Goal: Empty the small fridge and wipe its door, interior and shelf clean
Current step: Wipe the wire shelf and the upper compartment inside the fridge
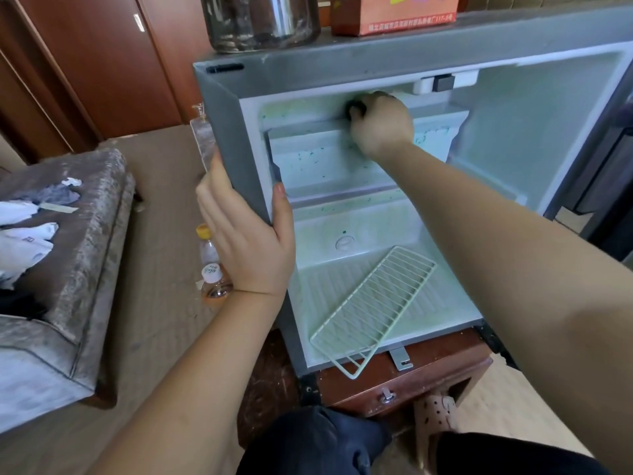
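The small grey fridge (226, 108) stands open on a low wooden cabinet, its pale interior speckled with green stains. My left hand (246, 234) grips the fridge's left front edge, thumb inside and fingers around the outer wall. Deep inside at the top, my right hand (380, 123) is curled round a dark cloth (354, 108) and presses it against the upper ledge of the freezer compartment. A white wire shelf (373, 310) lies loose and slanted on the fridge floor, one corner sticking out past the front edge.
A glass jar (260, 22) and an orange box (394, 13) stand on the fridge top. Two small bottles (212, 269) sit on the floor to the left. A grey sofa (68, 252) with white cloths is at far left. The door (616, 159) hangs open on the right.
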Tool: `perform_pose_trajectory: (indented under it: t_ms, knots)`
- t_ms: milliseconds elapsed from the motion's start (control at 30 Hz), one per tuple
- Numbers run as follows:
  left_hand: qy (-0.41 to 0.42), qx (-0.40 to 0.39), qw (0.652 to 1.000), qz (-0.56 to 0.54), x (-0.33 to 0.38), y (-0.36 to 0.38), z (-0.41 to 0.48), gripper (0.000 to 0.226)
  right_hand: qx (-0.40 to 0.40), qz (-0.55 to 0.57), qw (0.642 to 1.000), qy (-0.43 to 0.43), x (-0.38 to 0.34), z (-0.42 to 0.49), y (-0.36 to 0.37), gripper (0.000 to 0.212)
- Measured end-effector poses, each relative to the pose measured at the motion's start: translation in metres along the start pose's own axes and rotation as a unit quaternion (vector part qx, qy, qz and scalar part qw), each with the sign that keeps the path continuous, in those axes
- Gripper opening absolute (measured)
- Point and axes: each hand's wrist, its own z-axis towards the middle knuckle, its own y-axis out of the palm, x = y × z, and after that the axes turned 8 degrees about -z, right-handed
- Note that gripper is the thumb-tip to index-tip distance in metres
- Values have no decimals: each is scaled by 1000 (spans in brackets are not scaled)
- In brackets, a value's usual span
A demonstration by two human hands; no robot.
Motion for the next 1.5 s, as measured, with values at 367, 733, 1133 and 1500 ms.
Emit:
perform_pose_trajectory:
  t_ms: [367, 733, 1133, 1500]
  knots:
    - [8, 2, 1000, -1, -1, 0, 0, 57, -91, 127, 984, -90, -77, -22, -5, 32]
    - [10, 3, 1000, 4, -3, 1, -1, 56, -78, 233, 965, -93, -81, -37, -12, 25]
    - [-70, -80, 994, 1, 8, -15, -2, 58, -134, 165, 976, -47, -2, -145, -11, 21]
    - [-288, -186, 937, -67, 60, -64, -39, 8, -263, 87, 944, -181, 19, -193, -94, 21]
